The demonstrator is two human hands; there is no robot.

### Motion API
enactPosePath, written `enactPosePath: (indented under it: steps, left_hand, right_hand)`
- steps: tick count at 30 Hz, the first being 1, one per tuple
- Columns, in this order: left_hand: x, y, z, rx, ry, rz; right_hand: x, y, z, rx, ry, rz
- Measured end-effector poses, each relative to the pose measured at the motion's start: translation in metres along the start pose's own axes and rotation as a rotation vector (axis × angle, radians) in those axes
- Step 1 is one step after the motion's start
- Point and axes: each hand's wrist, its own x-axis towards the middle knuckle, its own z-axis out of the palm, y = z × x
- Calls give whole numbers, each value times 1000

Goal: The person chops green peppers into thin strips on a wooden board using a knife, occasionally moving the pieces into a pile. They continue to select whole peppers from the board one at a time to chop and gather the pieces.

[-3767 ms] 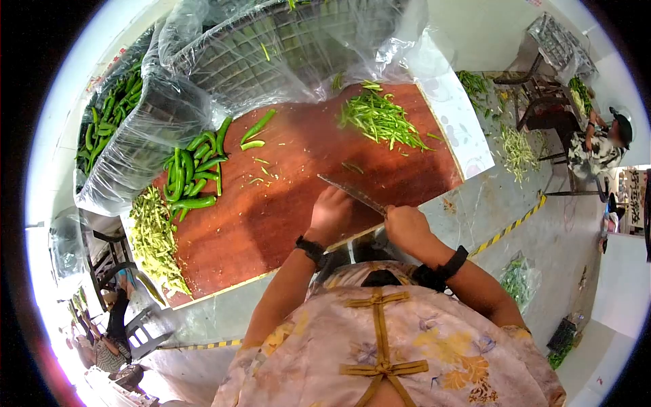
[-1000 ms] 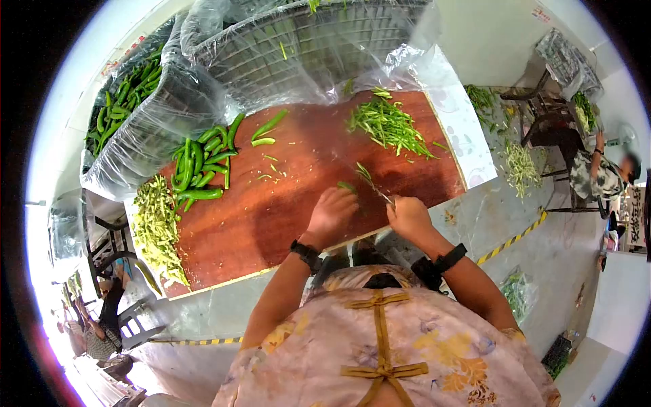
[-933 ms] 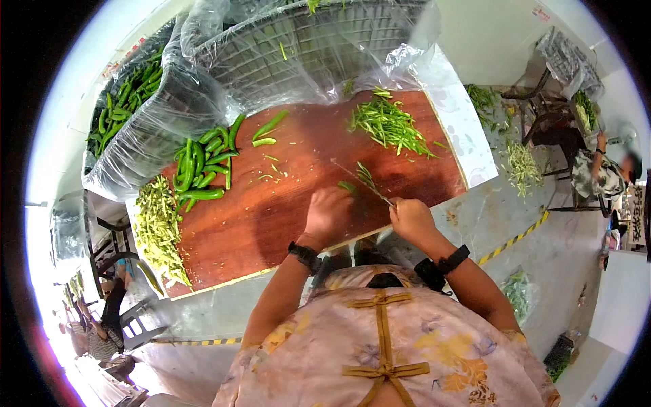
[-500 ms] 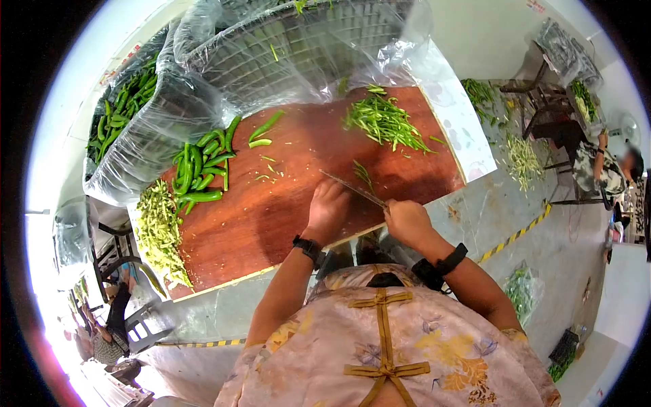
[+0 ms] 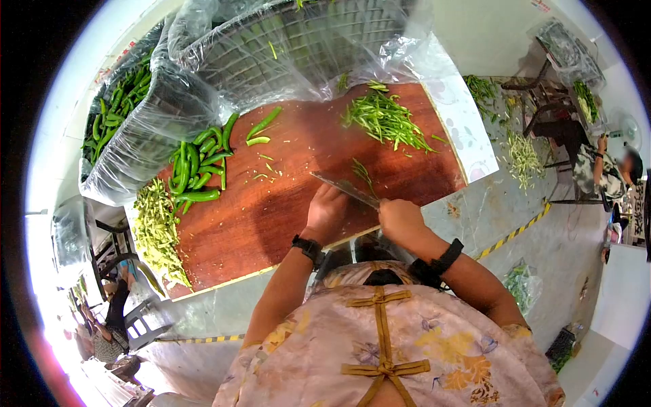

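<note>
My right hand is wrapped round the handle of a knife, whose blade points up and left over the reddish board. My left hand lies low on the board under the blade's tip, fingers curled; what it holds is hidden. Beside the blade lie a few thin green strips. A heap of sliced green pepper is at the board's back right. Whole green peppers are piled at the left, above a heap of pale cut pieces.
Plastic-lined baskets stand behind the board, one with more green peppers at the left. A person sits far right and another person is at the lower left. A bag of greens lies on the floor.
My right hand and the knife have shifted slightly left. My left hand stays nearly where it was, with its fingers still curled.
</note>
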Motion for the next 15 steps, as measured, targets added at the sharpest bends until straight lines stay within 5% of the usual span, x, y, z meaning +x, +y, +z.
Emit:
enactPosePath:
  steps: [8, 15]
  left_hand:
    - [-4, 2, -3, 64, 15, -17]
    - [-3, 3, -4, 60, -17, -40]
  right_hand:
    - [43, -3, 11, 23, 149, -65]
    - [2, -1, -3, 32, 54, 5]
